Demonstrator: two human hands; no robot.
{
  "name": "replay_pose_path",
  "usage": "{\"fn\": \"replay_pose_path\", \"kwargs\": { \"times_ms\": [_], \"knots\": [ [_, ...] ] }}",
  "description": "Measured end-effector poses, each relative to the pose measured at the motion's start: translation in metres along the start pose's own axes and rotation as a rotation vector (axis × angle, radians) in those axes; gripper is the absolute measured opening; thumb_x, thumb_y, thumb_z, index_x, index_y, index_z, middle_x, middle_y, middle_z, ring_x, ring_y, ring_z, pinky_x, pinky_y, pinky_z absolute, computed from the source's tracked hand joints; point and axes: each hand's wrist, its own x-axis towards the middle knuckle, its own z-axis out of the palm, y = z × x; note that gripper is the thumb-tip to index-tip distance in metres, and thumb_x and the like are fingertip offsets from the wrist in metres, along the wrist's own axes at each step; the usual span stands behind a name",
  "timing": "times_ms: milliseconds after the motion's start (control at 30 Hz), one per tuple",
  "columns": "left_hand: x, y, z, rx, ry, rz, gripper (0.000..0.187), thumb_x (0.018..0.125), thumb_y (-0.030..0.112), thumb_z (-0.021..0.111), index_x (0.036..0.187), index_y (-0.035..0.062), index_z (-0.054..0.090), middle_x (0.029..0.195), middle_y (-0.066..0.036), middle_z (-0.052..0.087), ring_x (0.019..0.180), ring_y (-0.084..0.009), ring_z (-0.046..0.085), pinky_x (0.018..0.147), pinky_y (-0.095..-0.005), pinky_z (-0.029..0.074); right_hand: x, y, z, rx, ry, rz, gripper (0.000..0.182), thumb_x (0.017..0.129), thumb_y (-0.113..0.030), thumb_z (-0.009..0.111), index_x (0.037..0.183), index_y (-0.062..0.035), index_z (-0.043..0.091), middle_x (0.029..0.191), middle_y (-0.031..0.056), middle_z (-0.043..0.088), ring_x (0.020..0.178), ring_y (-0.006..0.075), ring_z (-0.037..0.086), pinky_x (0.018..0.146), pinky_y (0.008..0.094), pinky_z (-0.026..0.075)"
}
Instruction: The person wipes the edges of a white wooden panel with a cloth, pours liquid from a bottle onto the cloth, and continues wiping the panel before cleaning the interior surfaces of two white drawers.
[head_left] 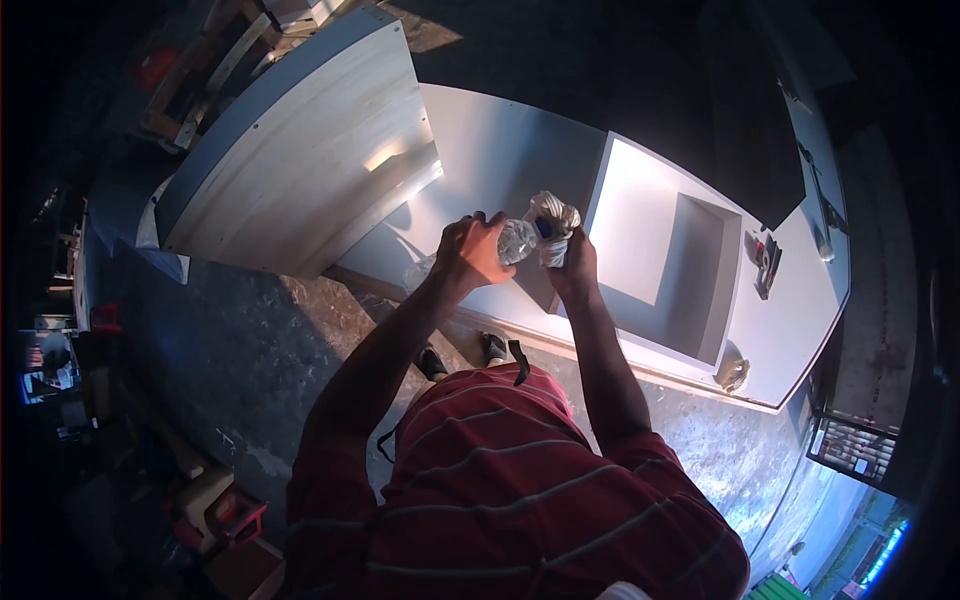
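Observation:
Above the white board, my left hand (472, 252) is wrapped round a clear plastic bottle (516, 242), which lies tipped on its side with its neck to the right. My right hand (578, 268) grips a crumpled whitish rag (553, 212) against the bottle's mouth end. A small blue part, seemingly the bottle's cap, shows at the rag. The bottle's middle is hidden by my left fingers.
An open white box frame (722, 290) lies right of my hands, and a large pale panel (300, 150) stands at the left. A hand tool (768, 265) and a crumpled lump (734, 373) sit on the bench's right end. A red stool (238, 515) is at lower left.

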Motion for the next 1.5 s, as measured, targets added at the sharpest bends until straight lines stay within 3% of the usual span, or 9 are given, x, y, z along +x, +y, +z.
{"fn": "replay_pose_path", "kwargs": {
  "times_ms": [300,400,633,933,1100,1233,1333,1433,1500],
  "knots": [
    [0.045,-0.002,0.087,-0.512,0.532,0.102,0.061,0.062,0.032,0.079,0.106,0.0016,0.05,0.095,-0.016,0.061,0.088,-0.0321,0.062,0.078,-0.0401,0.051,0.006,-0.059,-0.031,0.334,-0.152,0.112,0.034,0.097,-0.023,0.033,0.119,-0.0041,0.05,0.113,0.0108,0.059,0.099,0.0234,0.059,0.086,0.0361,0.048],
    [0.061,0.014,0.103,-0.833,0.516,0.036,0.061,0.064,0.031,0.08,0.108,0.0018,0.05,0.097,-0.015,0.062,0.09,-0.0287,0.063,0.08,-0.038,0.05,-0.004,-0.079,-0.037,0.303,-0.113,0.046,0.034,0.097,-0.02,0.031,0.119,-0.0024,0.05,0.114,0.0124,0.058,0.1,0.0243,0.058,0.087,0.0363,0.047],
    [0.073,0.035,0.135,-0.828,0.493,0.096,0.065,0.063,0.026,0.083,0.112,0.003,0.048,0.104,-0.015,0.058,0.098,-0.0296,0.059,0.085,-0.0376,0.048,-0.023,-0.11,-0.052,0.157,-0.054,-0.086,0.039,0.096,-0.02,0.026,0.123,0.0013,0.045,0.117,0.0163,0.055,0.103,0.0278,0.056,0.088,0.0381,0.046],
    [0.06,0.022,0.128,-0.719,0.327,0.153,0.102,0.058,0.043,0.084,0.135,0.0035,0.031,0.131,-0.021,0.04,0.122,-0.0338,0.042,0.1,-0.0406,0.038,-0.027,-0.122,0.042,0.054,-0.047,-0.157,0.037,0.098,-0.019,0.029,0.123,0.0014,0.046,0.118,0.0151,0.055,0.107,0.0258,0.055,0.093,0.0368,0.045],
    [-0.009,-0.022,0.06,-0.707,0.551,0.268,0.073,0.064,0.025,0.077,0.125,0.0026,0.044,0.126,-0.019,0.043,0.118,-0.0343,0.044,0.098,-0.0419,0.038,-0.017,-0.093,0.136,-0.317,-0.157,-0.23,0.037,0.099,-0.02,0.029,0.12,0.002,0.049,0.114,0.0125,0.057,0.103,0.0206,0.057,0.09,0.0323,0.045],
    [-0.11,-0.11,-0.028,-0.353,1.1,0.135,0.049,0.066,0.025,0.072,0.105,0.0046,0.052,0.113,-0.017,0.047,0.107,-0.0321,0.048,0.09,-0.0436,0.041,0.002,-0.059,0.233,-0.424,-0.304,-0.44,0.031,0.098,-0.02,0.039,0.104,0.0014,0.06,0.096,0.0086,0.064,0.087,0.0169,0.061,0.079,0.0303,0.047],
    [-0.167,-0.218,-0.083,-0.304,1.548,0.071,0.075,0.07,0.042,0.074,0.121,0.0015,0.037,0.12,-0.015,0.04,0.112,-0.0273,0.042,0.094,-0.043,0.038,0.032,-0.04,0.299,-0.84,-0.421,-0.73,0.028,0.096,-0.021,0.047,0.085,0.0,0.062,0.08,0.0089,0.065,0.071,0.0208,0.061,0.066,0.0333,0.046],
    [-0.177,-0.274,-0.134,-0.413,1.53,0.06,0.084,0.067,0.042,0.076,0.127,0.0009,0.033,0.124,-0.016,0.038,0.115,-0.0267,0.041,0.097,-0.0442,0.036,0.068,-0.009,0.356,-1.3,-0.544,-1.202,0.018,0.088,-0.017,0.055,0.082,-0.0016,0.062,0.08,0.0162,0.063,0.073,0.0338,0.058,0.067,0.0392,0.047],
    [-0.168,-0.302,-0.148,-0.459,1.152,0.014,0.092,0.064,0.041,0.079,0.131,0.0002,0.031,0.128,-0.017,0.035,0.121,-0.0256,0.037,0.1,-0.0441,0.034,0.089,0.028,0.368,-1.593,-0.764,-1.39,0.016,0.081,-0.016,0.058,0.087,-0.0033,0.065,0.086,0.0171,0.064,0.083,0.0355,0.058,0.077,0.0431,0.046]
  ]
}}
